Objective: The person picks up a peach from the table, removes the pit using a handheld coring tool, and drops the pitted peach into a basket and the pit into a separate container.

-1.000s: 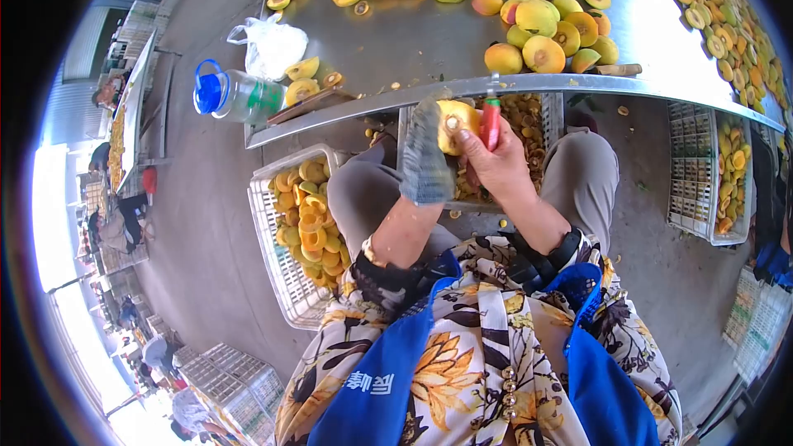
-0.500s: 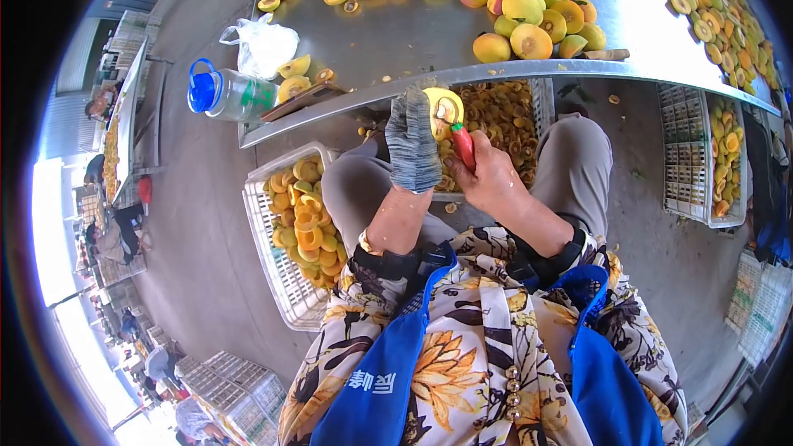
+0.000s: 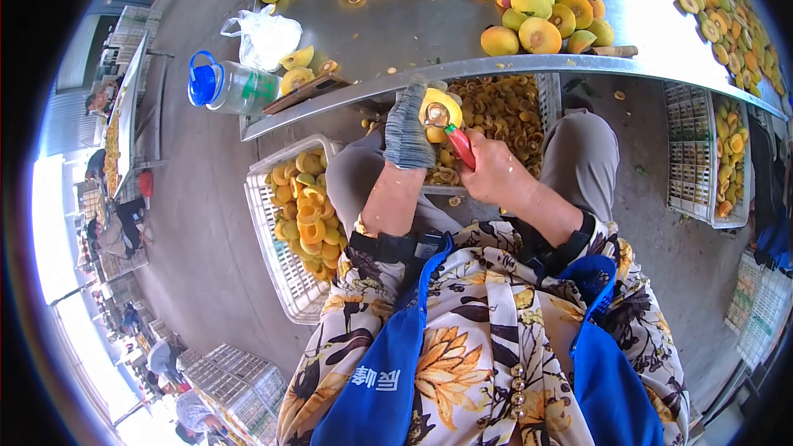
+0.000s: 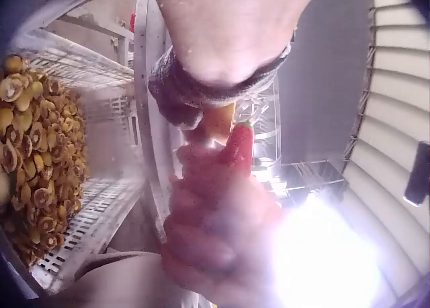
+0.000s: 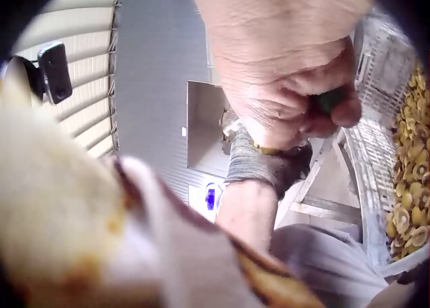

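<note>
My left hand [image 3: 406, 132], in a grey knit glove, holds a yellow peach half [image 3: 448, 104] with its cut face turned toward the right hand. A brown pit area shows in that face. My right hand [image 3: 496, 172] grips a red-handled pitting tool [image 3: 461, 147] with a green collar, its metal tip at the pit. In the left wrist view the red handle [image 4: 240, 146] sticks up from the curled fingers [image 4: 201, 244]; the glove partly hides the fruit. From the right wrist, the tool's dark green butt [image 5: 329, 101] shows inside the fist.
Below the hands stands a crate of pits and scraps [image 3: 496, 107]. A white crate [image 3: 268, 235] of pitted halves is at the left, another crate [image 3: 688, 157] at the right. The metal table's edge [image 3: 372, 85] runs just beyond, bearing peaches [image 3: 533, 2], a bottle [image 3: 239, 89] and a plastic bag [image 3: 268, 40].
A second ago the tool stood upright while the right thumb touched the fruit. Since then the tool has tipped toward the left, and its tip has come onto the peach half's cut face.
</note>
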`<state>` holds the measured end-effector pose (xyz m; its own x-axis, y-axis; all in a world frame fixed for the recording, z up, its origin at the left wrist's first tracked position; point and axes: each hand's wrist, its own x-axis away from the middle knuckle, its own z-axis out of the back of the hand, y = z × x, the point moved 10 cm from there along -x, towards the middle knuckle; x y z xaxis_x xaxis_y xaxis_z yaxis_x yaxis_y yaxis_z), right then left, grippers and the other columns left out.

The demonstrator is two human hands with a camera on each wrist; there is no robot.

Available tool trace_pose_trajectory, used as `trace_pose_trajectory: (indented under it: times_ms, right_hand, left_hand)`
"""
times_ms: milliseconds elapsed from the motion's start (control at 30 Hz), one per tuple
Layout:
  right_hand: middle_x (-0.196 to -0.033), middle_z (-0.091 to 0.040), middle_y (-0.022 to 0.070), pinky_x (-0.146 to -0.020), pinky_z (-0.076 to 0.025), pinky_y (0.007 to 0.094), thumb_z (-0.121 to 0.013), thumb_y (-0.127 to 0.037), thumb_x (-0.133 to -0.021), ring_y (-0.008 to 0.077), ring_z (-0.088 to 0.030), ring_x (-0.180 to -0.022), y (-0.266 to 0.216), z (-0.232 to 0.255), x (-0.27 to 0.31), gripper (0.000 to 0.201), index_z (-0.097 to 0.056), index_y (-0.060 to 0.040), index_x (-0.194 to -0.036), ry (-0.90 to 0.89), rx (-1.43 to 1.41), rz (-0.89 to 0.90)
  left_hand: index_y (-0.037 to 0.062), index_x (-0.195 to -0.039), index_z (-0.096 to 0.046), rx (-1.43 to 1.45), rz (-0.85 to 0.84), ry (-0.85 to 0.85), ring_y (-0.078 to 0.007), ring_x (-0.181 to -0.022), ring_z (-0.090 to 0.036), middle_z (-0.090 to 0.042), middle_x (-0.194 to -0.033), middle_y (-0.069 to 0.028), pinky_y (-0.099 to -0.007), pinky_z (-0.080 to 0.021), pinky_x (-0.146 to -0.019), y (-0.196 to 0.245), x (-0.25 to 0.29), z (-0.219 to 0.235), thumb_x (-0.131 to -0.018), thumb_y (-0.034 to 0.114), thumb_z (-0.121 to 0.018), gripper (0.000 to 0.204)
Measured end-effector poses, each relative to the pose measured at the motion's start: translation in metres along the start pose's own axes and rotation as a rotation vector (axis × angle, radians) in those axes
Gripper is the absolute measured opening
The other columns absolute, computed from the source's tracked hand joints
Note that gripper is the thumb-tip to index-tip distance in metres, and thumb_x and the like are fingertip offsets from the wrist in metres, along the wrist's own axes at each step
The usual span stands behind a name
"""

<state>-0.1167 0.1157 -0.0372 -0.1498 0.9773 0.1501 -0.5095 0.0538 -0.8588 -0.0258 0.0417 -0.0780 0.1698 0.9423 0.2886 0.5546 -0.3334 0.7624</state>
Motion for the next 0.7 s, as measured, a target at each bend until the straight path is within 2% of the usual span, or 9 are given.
trace_pose_trajectory:
  times_ms: [33, 100, 133, 167, 233, 300, 367, 633, 700]
  right_hand:
    - [-0.070, -0.055, 0.0271, -0.062, -0.045, 0.0431, -0.053, -0.004, -0.072, 0.0421, -0.056, -0.070, -0.002, 0.003, -0.001, 0.020, -0.046, 0.0028, -0.089, 0.000, 0.000, 0.002]
    - [-0.071, -0.057, 0.0240, -0.061, -0.046, 0.0418, -0.057, -0.009, -0.072, 0.0384, -0.057, -0.069, -0.008, 0.022, 0.000, 0.021, -0.048, 0.0002, -0.089, 0.126, 0.066, -0.015]
    - [-0.072, -0.058, 0.0188, -0.060, -0.047, 0.0404, -0.064, -0.016, -0.071, 0.0348, -0.058, -0.068, -0.013, 0.035, 0.001, 0.024, -0.052, -0.0022, -0.087, 0.246, 0.005, 0.030]
    - [-0.072, -0.058, 0.0188, -0.060, -0.047, 0.0404, -0.064, -0.016, -0.071, 0.0348, -0.058, -0.068, -0.014, 0.037, -0.001, 0.024, -0.052, -0.0022, -0.087, 0.244, 0.006, 0.032]
    - [-0.073, -0.059, 0.0157, -0.059, -0.047, 0.0384, -0.067, -0.020, -0.069, 0.0333, -0.059, -0.069, -0.034, 0.052, 0.001, 0.026, -0.054, -0.0028, -0.084, 0.378, 0.098, 0.210]
    - [-0.076, -0.059, 0.0148, -0.059, -0.047, 0.0378, -0.069, -0.020, -0.068, 0.0329, -0.059, -0.070, -0.033, 0.052, -0.003, 0.027, -0.055, -0.0032, -0.084, 0.374, 0.141, 0.217]
    - [-0.078, -0.059, 0.0149, -0.060, -0.047, 0.0356, -0.071, -0.023, -0.069, 0.0334, -0.058, -0.068, -0.033, 0.041, -0.007, 0.032, -0.055, -0.0037, -0.090, 0.309, 0.213, 0.239]
    - [-0.075, -0.058, 0.0181, -0.061, -0.047, 0.0400, -0.062, -0.013, -0.067, 0.0340, -0.058, -0.068, -0.040, 0.028, 0.001, 0.020, -0.053, -0.0018, -0.082, 0.187, 0.359, 0.320]
    - [-0.074, -0.058, 0.0187, -0.062, -0.047, 0.0395, -0.058, -0.011, -0.069, 0.0345, -0.058, -0.070, -0.022, 0.060, -0.001, 0.017, -0.053, -0.0022, -0.083, 0.427, 0.332, 0.189]
  left_hand:
    - [0.0035, -0.092, -0.056, 0.030, 0.039, 0.021, -0.0223, -0.073, -0.060, -0.061, -0.085, -0.0108, -0.0327, -0.052, -0.068, -0.002, -0.002, 0.002, -0.086, 0.037, -0.050, 0.035]
    - [0.0039, -0.093, -0.056, 0.097, 0.114, 0.072, -0.0226, -0.073, -0.060, -0.061, -0.086, -0.0110, -0.0335, -0.052, -0.068, -0.007, -0.002, 0.009, -0.086, 0.039, -0.048, 0.036]
    - [0.0042, -0.093, -0.056, 0.132, 0.151, 0.099, -0.0227, -0.074, -0.060, -0.061, -0.087, -0.0110, -0.0339, -0.052, -0.069, -0.011, -0.001, 0.012, -0.087, 0.040, -0.047, 0.037]
    - [0.0044, -0.093, -0.056, 0.165, 0.189, 0.120, -0.0229, -0.074, -0.060, -0.061, -0.087, -0.0111, -0.0343, -0.052, -0.069, -0.015, -0.002, 0.013, -0.087, 0.041, -0.046, 0.038]
    - [0.0048, -0.096, -0.055, 0.149, 0.237, 0.129, -0.0230, -0.077, -0.059, -0.060, -0.089, -0.0103, -0.0353, -0.051, -0.071, -0.025, -0.003, 0.019, -0.087, 0.044, -0.043, 0.042]
    - [0.0051, -0.097, -0.054, 0.130, 0.251, 0.095, -0.0218, -0.078, -0.059, -0.060, -0.089, -0.0098, -0.0338, -0.051, -0.070, -0.033, -0.001, 0.021, -0.087, 0.040, -0.044, 0.037]
    - [0.0054, -0.097, -0.054, 0.104, 0.243, 0.052, -0.0207, -0.078, -0.059, -0.060, -0.089, -0.0094, -0.0324, -0.051, -0.069, -0.039, 0.000, 0.023, -0.088, 0.036, -0.046, 0.033]
    - [0.0064, -0.100, -0.051, -0.008, 0.154, -0.035, -0.0173, -0.076, -0.059, -0.059, -0.088, -0.0083, -0.0276, -0.051, -0.065, -0.041, 0.008, 0.025, -0.089, 0.024, -0.049, 0.021]
    - [0.0064, -0.099, -0.049, -0.086, 0.066, -0.014, -0.0174, -0.071, -0.060, -0.059, -0.085, -0.0085, -0.0267, -0.052, -0.063, -0.023, 0.015, 0.013, -0.089, 0.024, -0.048, 0.020]
